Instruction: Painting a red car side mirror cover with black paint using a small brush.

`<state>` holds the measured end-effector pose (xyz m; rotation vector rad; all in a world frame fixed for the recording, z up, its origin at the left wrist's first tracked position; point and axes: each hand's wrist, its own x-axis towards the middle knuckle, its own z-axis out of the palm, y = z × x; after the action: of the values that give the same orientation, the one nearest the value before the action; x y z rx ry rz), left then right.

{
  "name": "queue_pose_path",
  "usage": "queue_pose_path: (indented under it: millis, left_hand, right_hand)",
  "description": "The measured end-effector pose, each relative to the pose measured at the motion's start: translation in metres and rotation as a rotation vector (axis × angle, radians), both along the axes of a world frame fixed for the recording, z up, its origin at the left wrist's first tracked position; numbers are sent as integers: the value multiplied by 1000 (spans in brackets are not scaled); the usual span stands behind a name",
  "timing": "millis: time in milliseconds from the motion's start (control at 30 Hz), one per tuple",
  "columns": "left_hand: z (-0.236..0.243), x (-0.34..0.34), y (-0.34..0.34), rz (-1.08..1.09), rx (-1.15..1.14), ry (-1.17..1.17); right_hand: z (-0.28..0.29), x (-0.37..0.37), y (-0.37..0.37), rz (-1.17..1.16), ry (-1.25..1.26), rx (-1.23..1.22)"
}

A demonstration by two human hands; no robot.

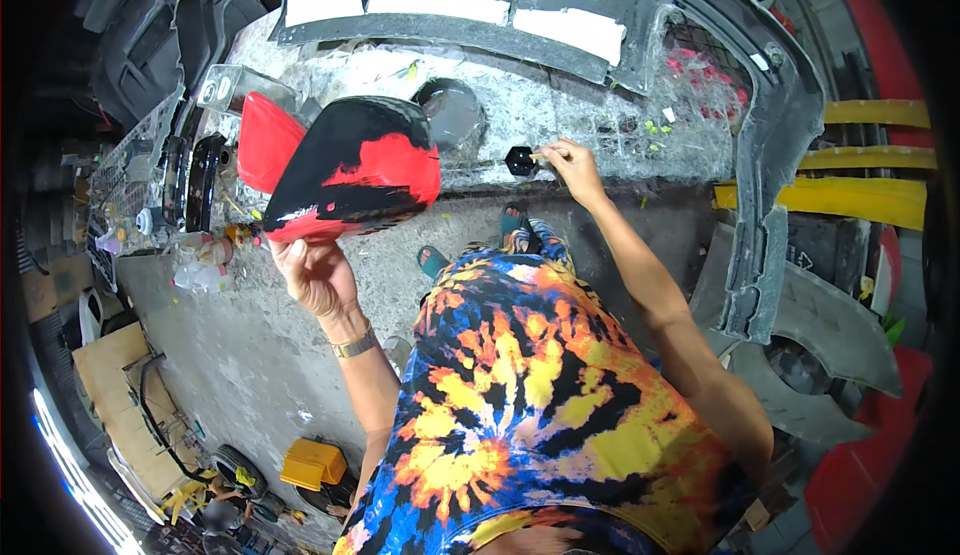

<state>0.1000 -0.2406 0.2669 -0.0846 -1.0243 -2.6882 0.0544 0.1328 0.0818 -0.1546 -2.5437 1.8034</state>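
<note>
My left hand [318, 280] is closed on the lower edge of a car wing-mirror cover [340, 145], holding it up over the bench's near edge. Glossy black paint lies in streaks over the cover, with red showing on its right side and along the bottom. My right hand [572, 170] pinches a short, light-handled paintbrush [538, 155] at a small black hexagonal cup [519, 162] on the bench; the brush tip is hard to make out. Behind the held cover, to its left, sits a red shell-shaped part [268, 140], partly hidden.
A large grey bumper [440, 25] arches over the worn, paint-spotted bench [600, 120], its right leg reaching down past the bench. A round dark dish [450, 115] is behind the cover. Yellow strips [830, 200] and a grey fender [800, 325] stand at right.
</note>
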Motion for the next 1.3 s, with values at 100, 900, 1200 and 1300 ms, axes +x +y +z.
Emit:
queue_pose_path:
  millis: [100, 900, 1200, 1300]
  left_hand:
    - [-7, -11, -3, -149, 36, 66]
    - [0, -47, 37, -87, -157, -102]
    - [-9, -52, 32, -96, -151, -20]
    - [-4, -52, 21, -121, -131, -25]
  right_hand:
    - [-2, 10, 10, -187, -245, -474]
    - [243, 23, -70, 490, 670, -13]
    - [245, 3, -86, 549, 718, -43]
    - [242, 16, -64, 559, 543, -6]
